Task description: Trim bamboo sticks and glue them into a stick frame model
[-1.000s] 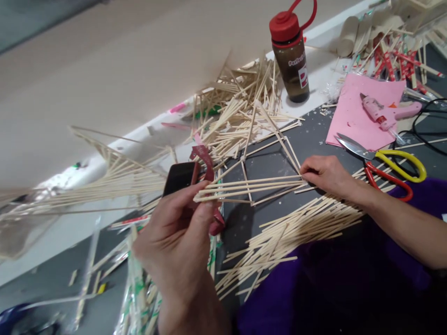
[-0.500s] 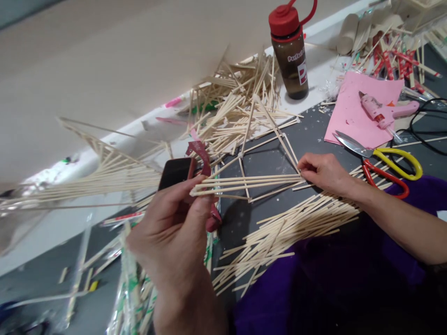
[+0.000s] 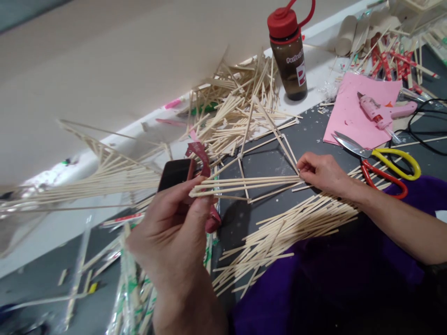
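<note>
Pinched closed by left hand, eight o'clock, and right hand, three o'clock: stick frame. Could split if twisted.

The single head-worn view looked forward and steeply down at the tabletop from close range, tilted sideways.

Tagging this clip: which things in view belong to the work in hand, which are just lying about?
Likely in the work:
- stick frame, in left hand and right hand
- loose sticks
- glue gun
- scissors

Probably just lying about:
- bottle
- phone
- dark red strip
</note>
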A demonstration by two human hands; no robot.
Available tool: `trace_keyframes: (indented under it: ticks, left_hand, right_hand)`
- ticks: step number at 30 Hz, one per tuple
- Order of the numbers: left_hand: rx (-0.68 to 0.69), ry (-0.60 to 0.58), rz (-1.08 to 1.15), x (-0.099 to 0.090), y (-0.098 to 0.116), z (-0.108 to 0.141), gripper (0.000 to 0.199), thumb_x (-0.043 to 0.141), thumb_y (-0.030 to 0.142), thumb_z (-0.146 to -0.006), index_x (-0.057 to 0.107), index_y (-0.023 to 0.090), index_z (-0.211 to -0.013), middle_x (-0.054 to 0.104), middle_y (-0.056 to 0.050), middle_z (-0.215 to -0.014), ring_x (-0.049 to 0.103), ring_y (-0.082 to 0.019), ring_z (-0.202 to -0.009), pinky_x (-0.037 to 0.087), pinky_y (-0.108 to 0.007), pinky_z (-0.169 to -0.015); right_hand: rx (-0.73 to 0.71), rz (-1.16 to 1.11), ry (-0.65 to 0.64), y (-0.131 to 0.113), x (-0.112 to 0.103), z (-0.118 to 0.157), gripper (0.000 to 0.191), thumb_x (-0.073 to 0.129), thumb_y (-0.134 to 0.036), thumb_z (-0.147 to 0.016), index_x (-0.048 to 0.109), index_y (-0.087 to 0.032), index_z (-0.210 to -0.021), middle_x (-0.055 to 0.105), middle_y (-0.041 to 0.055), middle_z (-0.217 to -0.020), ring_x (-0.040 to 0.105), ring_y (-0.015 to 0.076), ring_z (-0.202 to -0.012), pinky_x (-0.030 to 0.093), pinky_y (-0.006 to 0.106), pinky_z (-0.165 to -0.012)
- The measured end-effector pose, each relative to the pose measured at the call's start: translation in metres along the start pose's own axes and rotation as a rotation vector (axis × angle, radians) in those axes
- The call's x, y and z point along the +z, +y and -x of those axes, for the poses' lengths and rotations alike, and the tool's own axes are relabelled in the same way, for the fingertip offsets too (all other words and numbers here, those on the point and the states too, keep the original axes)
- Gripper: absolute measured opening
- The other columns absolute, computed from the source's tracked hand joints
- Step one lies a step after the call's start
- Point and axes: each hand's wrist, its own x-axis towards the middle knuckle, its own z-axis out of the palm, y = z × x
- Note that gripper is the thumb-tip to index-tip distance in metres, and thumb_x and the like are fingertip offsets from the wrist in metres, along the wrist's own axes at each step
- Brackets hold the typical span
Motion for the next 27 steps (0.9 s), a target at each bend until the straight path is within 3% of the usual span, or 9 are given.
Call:
trace_keyframes:
  ticks: [12,19,27]
  left_hand:
    - [-0.010,-0.008,-0.004,0.0008,0.0038,-0.0006,0.025,0.078,0.022,-0.075,0.080,0.028,-0.099,0.072,0.003,-0.077,0.053,-0.005,-0.046,0.043,-0.017,-0.039]
    - [-0.024,-0.007,0.004,0.0010,0.0039,-0.0005,0.025,0.078,0.022,-0.074,0.080,0.030,-0.098,0.071,0.003,-0.077,0.053,-0.005,-0.046,0.044,-0.017,-0.037]
    - [-0.025,0.002,0.002,0.0016,0.0034,-0.0012,0.025,0.078,0.020,-0.073,0.080,0.030,-0.097,0.070,0.003,-0.077,0.052,-0.004,-0.045,0.043,-0.016,-0.037]
  right_hand:
    - [-0.046,0.027,-0.017,0.0053,0.0007,-0.0005,0.014,0.055,-0.011,-0.075,0.060,-0.018,-0.086,0.064,-0.0019,-0.073,0.057,0.0103,-0.065,0.041,0.022,-0.062]
    - [-0.038,0.092,0.055,0.0050,-0.0019,0.0006,0.013,0.053,-0.014,-0.077,0.061,-0.019,-0.087,0.065,-0.0013,-0.071,0.056,0.0108,-0.063,0.040,0.023,-0.062]
    - [-0.060,0.118,-0.029,0.0099,-0.0034,0.0009,0.019,0.055,-0.013,-0.076,0.063,-0.020,-0.093,0.068,-0.0014,-0.076,0.059,0.0112,-0.066,0.040,0.022,-0.063]
